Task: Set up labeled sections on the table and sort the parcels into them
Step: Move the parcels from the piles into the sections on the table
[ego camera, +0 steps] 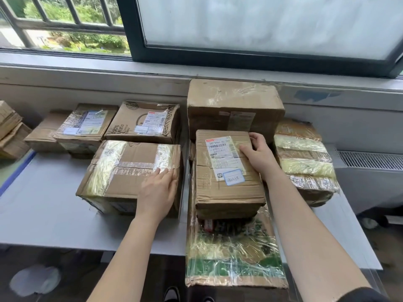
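Note:
Several taped cardboard parcels lie on a grey table (43, 205) under a window. My left hand (158, 190) rests flat on the near right corner of a heavily taped box (122, 171), fingers straight. My right hand (258, 154) grips the far right edge of a labelled parcel (224, 171), fingers curled over its side. That parcel lies on top of a long green-printed box (233, 256) that juts over the table's front edge. No section labels are visible on the table.
Behind stand a big plain box (233, 105), a printed box (146, 123), a labelled box (84, 127) and a flat one (43, 132). A yellow-taped parcel (305, 162) sits at the right, more cardboard (11, 131) at far left. A radiator (370, 162) is beyond the table.

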### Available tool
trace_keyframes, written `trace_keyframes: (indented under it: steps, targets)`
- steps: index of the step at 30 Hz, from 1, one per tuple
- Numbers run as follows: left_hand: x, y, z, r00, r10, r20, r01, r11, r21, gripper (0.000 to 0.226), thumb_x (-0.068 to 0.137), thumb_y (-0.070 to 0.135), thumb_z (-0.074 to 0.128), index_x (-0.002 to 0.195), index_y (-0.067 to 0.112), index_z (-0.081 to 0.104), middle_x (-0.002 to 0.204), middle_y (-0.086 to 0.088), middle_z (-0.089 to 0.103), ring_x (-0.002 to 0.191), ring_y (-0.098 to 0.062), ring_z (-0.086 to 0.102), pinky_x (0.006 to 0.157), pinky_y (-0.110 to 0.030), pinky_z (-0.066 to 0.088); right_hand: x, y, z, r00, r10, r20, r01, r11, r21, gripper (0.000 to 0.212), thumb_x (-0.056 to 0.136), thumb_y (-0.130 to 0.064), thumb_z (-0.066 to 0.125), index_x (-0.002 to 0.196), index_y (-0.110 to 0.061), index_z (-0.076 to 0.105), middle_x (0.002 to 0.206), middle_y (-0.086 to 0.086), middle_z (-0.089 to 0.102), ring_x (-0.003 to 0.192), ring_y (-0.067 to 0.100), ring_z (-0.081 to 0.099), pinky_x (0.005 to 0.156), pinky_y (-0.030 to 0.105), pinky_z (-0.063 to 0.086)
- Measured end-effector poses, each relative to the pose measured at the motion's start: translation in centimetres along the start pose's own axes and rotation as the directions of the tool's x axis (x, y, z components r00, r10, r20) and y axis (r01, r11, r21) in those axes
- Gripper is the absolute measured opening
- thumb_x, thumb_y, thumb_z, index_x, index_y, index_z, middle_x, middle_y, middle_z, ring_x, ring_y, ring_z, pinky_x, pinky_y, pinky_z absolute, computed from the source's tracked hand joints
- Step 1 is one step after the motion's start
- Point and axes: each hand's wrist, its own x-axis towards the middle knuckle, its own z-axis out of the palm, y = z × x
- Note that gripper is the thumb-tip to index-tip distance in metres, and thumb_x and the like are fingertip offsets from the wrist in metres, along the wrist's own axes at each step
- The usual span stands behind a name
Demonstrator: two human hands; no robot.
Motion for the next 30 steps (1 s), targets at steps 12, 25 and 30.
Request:
trace_keyframes:
  steps: [12, 25, 30]
  targets:
    - [0.3, -0.7, 0.8, 1.000, -0.003, 0.012, 0.003, 1.000, -0.007, 0.039, 0.097, 0.026, 0.051, 0.134, 0.012, 0.055, 0.137, -0.008, 0.054, 0.133, -0.027, 0.043, 0.108, -0.040, 0.032, -0.3, 1.4, -0.5, 0.995, -0.037, -0.095, 0.030, 0.997, -0.070, 0.029, 0.090, -0.038, 0.065, 0.114, -0.021, 0.062, 0.111, -0.001, 0.065, 0.098, 0.016, 0.061, 0.087, 0.035, 0.050]
    - [0.1, -1.2, 1.1, 1.000, 0.019, -0.006, -0.019, 0.999, -0.033, 0.037, 0.093, 0.020, 0.056, 0.128, 0.007, 0.059, 0.133, -0.013, 0.056, 0.129, -0.032, 0.048, 0.104, -0.043, 0.038, -2.3, 2.9, -2.1, 0.873, 0.051, -0.485, -0.047, 0.999, 0.021, 0.038, 0.089, -0.046, 0.065, 0.094, -0.010, 0.056, 0.094, 0.005, 0.060, 0.087, 0.023, 0.055, 0.072, 0.032, 0.040]
    - [0.3, -1.3, 1.2, 0.999, 0.032, -0.006, -0.032, 0.999, -0.025, 0.037, 0.092, 0.020, 0.058, 0.126, 0.006, 0.060, 0.133, -0.014, 0.057, 0.128, -0.033, 0.049, 0.103, -0.044, 0.040, -3.0, 4.3, -1.1, 0.857, 0.130, -0.499, -0.084, 0.990, 0.113, 0.042, 0.088, -0.049, 0.063, 0.085, -0.009, 0.052, 0.087, 0.004, 0.057, 0.084, 0.026, 0.056, 0.069, 0.034, 0.043]
